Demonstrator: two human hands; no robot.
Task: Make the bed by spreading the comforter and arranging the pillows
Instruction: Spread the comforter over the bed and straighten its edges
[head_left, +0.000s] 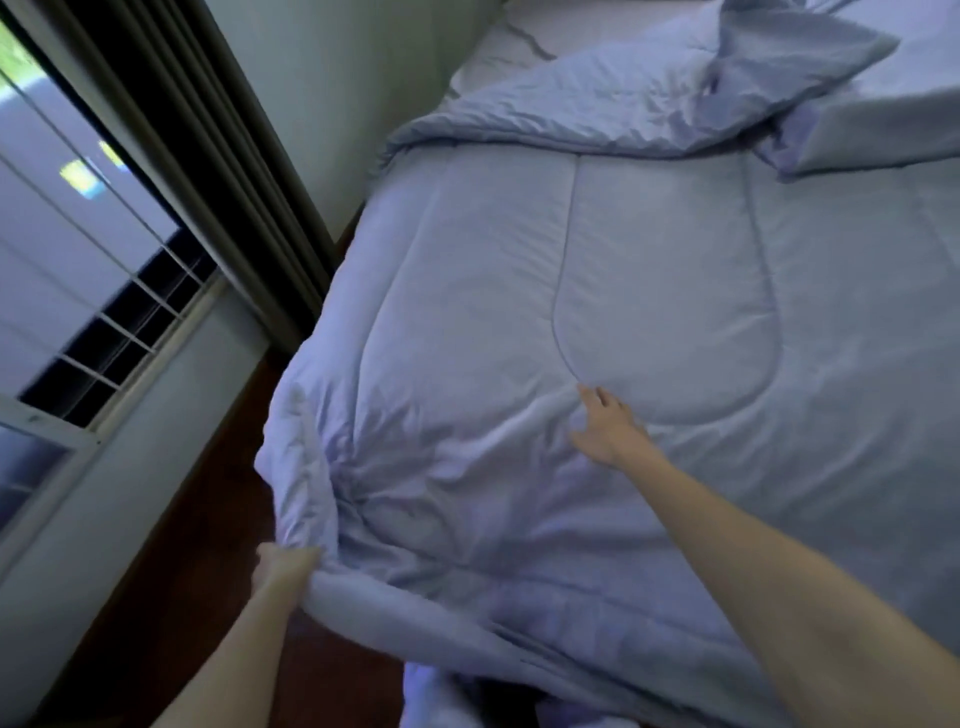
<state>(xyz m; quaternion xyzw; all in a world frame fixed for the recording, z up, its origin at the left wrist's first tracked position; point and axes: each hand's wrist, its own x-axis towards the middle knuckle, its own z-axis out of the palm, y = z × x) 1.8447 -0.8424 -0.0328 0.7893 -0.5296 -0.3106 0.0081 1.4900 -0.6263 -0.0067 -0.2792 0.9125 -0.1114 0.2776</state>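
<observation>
Left hand (283, 566) fingers curled tight on the comforter (675, 260) corner, at the bed's (519, 36) near left corner; right hand (605, 426) open, flat on it mid-bed; best pull corner square while palm smooths creases outward; bed's far end looks bunched.

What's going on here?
A person is spreading a light blue comforter over a bed. The left hand grips its near corner, which is bunched up. The right hand rests open on top, as if smoothing it. The far end is folded back and rumpled, leaving the far part of the bed uncovered.
</observation>
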